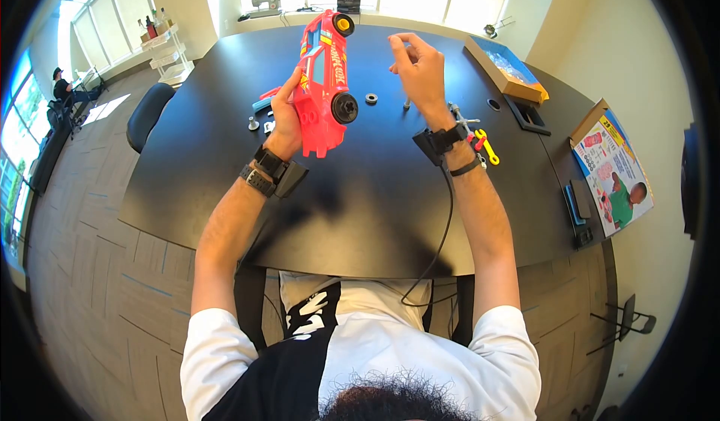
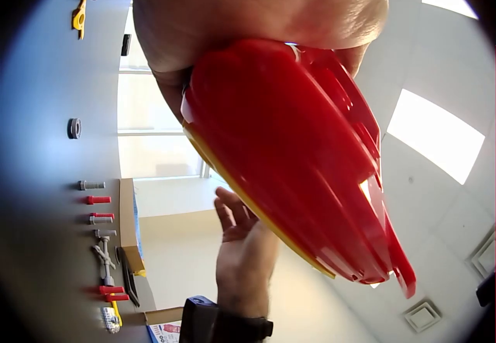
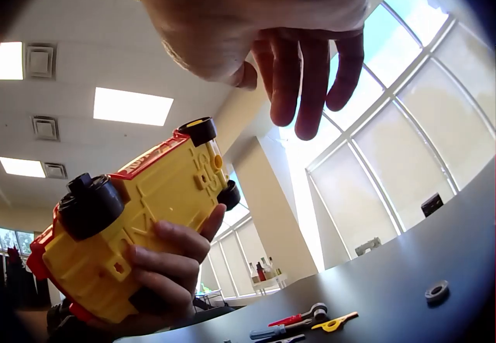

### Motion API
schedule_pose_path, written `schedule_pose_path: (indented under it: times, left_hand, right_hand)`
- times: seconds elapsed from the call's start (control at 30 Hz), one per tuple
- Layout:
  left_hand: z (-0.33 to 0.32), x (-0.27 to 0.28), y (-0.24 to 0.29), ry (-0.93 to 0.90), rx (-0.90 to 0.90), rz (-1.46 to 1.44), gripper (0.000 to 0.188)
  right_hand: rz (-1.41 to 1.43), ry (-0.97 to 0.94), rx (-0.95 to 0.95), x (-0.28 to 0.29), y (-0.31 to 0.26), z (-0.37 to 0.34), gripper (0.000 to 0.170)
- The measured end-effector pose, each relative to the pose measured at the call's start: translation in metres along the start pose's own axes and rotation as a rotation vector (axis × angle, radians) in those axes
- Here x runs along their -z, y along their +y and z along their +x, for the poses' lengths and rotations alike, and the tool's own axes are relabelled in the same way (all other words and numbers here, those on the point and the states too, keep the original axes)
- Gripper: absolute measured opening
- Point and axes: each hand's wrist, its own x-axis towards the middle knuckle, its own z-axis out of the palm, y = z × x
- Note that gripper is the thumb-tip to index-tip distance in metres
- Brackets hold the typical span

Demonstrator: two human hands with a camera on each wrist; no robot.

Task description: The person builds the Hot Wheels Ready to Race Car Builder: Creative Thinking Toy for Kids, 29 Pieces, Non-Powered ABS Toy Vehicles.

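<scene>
My left hand point(image 1: 286, 124) grips a red toy car point(image 1: 322, 83), raised above the dark table with its side lettering facing up. In the right wrist view the car's yellow underside point(image 3: 159, 203) shows, with the left fingers point(image 3: 174, 254) spread across it. A black wheel point(image 3: 91, 207) with a knob at its hub sits at the nearer end. To the right of the car hangs my right hand point(image 1: 421, 76), fingers loosely bent and nothing between them. Below, between the two hands, a grey-black ring-shaped piece point(image 1: 371, 99) lies on the table point(image 1: 337, 211).
Beneath the left hand lie toy tools, among them a yellow one point(image 3: 335, 322). A yellow wrench point(image 1: 491, 149) and grey and red pieces are beside the right wrist. An open cardboard box point(image 1: 517, 87) and a printed toy box point(image 1: 615, 169) stand at the right.
</scene>
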Motion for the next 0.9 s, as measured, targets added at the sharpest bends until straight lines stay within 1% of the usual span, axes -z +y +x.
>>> schedule_pose_path:
  times: [0.03, 0.1, 0.13, 0.2, 0.23, 0.3, 0.33, 0.37, 0.4, 0.43, 0.5, 0.53, 0.57, 0.63, 0.67, 0.73, 0.8, 0.83, 0.87, 0.9]
  left_hand:
    - [0.0, 0.001, 0.0, 0.002, -0.002, 0.0, 0.049]
    - [0.0, 0.002, 0.001, 0.022, -0.017, 0.022, 0.05]
    - [0.001, 0.003, 0.001, 0.024, -0.015, 0.024, 0.05]
    - [0.003, 0.01, 0.0, 0.013, 0.006, -0.022, 0.05]
    - [0.004, 0.015, 0.0, 0.017, 0.004, -0.019, 0.05]
    - [0.007, 0.026, -0.001, -0.004, 0.023, -0.034, 0.055]
    - [0.007, 0.027, 0.001, -0.001, 0.02, -0.029, 0.055]
    - [0.006, 0.027, 0.002, -0.001, 0.024, -0.022, 0.054]
    - [0.006, 0.028, 0.003, -0.001, 0.028, -0.016, 0.054]
    - [0.005, 0.029, 0.004, 0.005, 0.024, -0.012, 0.054]
    - [0.004, 0.03, 0.006, -0.01, 0.038, -0.023, 0.053]
    - [0.004, 0.03, 0.006, -0.007, 0.036, -0.023, 0.053]
    - [0.004, 0.031, 0.005, 0.005, 0.031, -0.004, 0.053]
    - [0.002, 0.032, 0.007, 0.02, 0.027, 0.012, 0.054]
    - [0.002, 0.033, 0.007, 0.02, 0.021, 0.025, 0.054]
    - [-0.001, 0.034, 0.006, 0.02, 0.02, 0.036, 0.053]
    - [0.0, 0.032, 0.004, 0.068, -0.011, 0.036, 0.054]
    - [-0.001, 0.032, 0.005, 0.064, -0.009, 0.034, 0.054]
    - [-0.001, 0.033, 0.004, 0.077, -0.001, 0.027, 0.056]
    - [0.0, 0.033, 0.003, 0.09, 0.006, 0.021, 0.058]
  right_hand:
    - [0.001, -0.002, 0.0, -0.004, 0.014, 0.004, 0.028]
    - [-0.09, -0.118, -0.011, -0.017, 0.049, 0.01, 0.027]
    - [-0.088, -0.118, -0.013, -0.025, 0.067, 0.011, 0.027]
    - [-0.324, -0.281, 0.064, -0.047, 0.107, 0.01, 0.026]
    - [-0.318, -0.283, 0.064, -0.058, 0.126, 0.009, 0.026]
    - [-0.561, -0.534, 0.037, -0.078, 0.165, 0.007, 0.032]
    - [-0.555, -0.535, 0.039, -0.09, 0.192, 0.003, 0.032]
    - [-0.579, -0.549, 0.046, -0.102, 0.22, -0.003, 0.035]
    - [-0.602, -0.563, 0.052, -0.111, 0.234, -0.005, 0.039]
    - [-0.596, -0.566, 0.056, -0.114, 0.23, -0.009, 0.039]
    - [-0.715, -0.619, -0.162, -0.114, 0.218, -0.019, 0.044]
    - [-0.688, -0.633, -0.112, -0.112, 0.219, -0.019, 0.033]
    - [-0.688, -0.637, -0.11, -0.11, 0.22, -0.017, 0.033]
    - [-0.683, -0.653, -0.082, -0.104, 0.22, -0.015, 0.024]
    - [-0.684, -0.657, -0.083, -0.103, 0.219, -0.017, 0.024]
    - [-0.667, -0.527, -0.113, -0.098, 0.217, -0.02, 0.02]
    - [-0.614, -0.52, -0.107, -0.094, 0.213, -0.015, 0.021]
    - [-0.56, -0.512, -0.099, -0.091, 0.206, -0.012, 0.023]
    - [-0.564, -0.507, -0.099, -0.087, 0.194, -0.01, 0.023]
    - [-0.348, -0.336, -0.098, -0.086, 0.182, -0.008, 0.027]
